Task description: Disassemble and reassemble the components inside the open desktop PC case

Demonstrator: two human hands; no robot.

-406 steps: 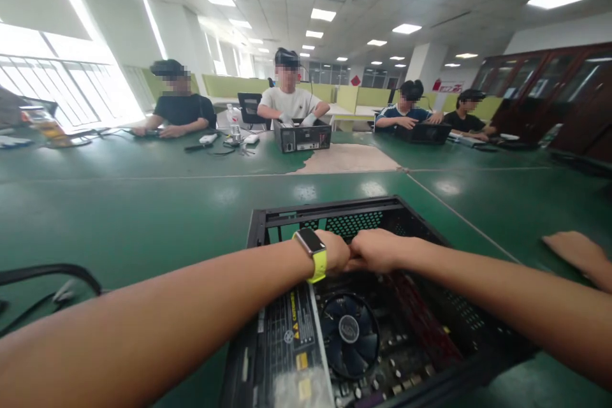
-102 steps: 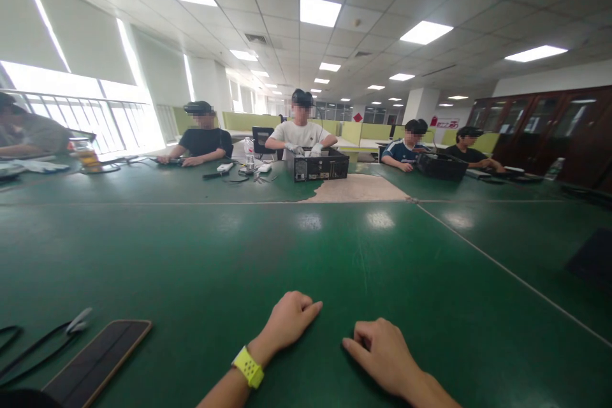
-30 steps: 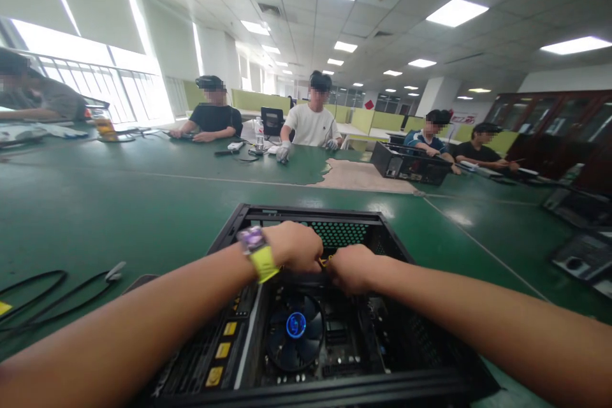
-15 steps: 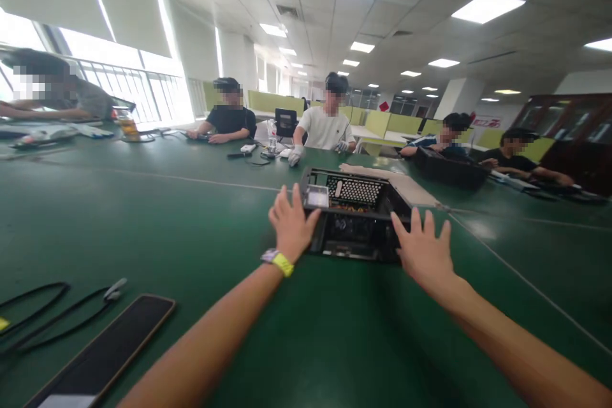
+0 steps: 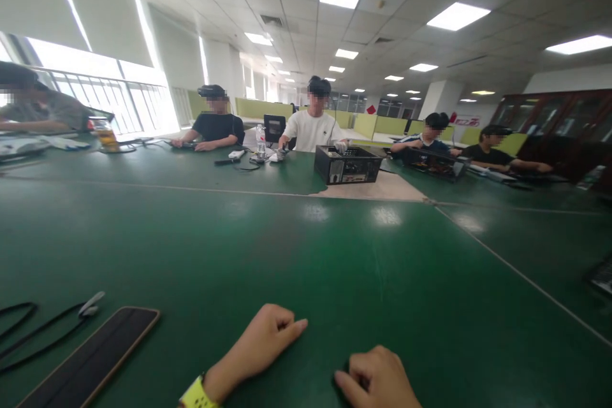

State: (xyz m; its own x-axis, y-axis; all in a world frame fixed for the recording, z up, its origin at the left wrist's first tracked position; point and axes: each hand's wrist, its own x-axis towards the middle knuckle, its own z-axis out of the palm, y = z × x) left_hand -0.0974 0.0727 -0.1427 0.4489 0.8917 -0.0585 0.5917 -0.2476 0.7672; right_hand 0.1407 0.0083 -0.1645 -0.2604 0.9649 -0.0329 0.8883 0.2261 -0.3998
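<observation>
My left hand [image 5: 271,338] rests near the front of the green table [image 5: 215,248], its fingers curled into a loose fist and the thumb sticking out. A yellow-green watch strap [image 5: 198,395] circles that wrist. To its right, close to the lower edge of the view, my right hand [image 5: 377,377] is curled the same way. Nothing shows in either hand. Across the table stands a black computer case [image 5: 351,170], open at the top, well away from both hands. A person in a white shirt [image 5: 313,127] opposite has a gloved hand [image 5: 341,146] at its far side.
At the left lie a dark phone-like slab [image 5: 95,357] and a black cable [image 5: 43,335]. A brown sheet [image 5: 392,188] is under the case. Further back are a water bottle [image 5: 261,142], another black case [image 5: 433,162] and several people seated around the table.
The computer case has moved away from me to the far side of the table. Both my hands have let go of it, come back towards me and closed.
</observation>
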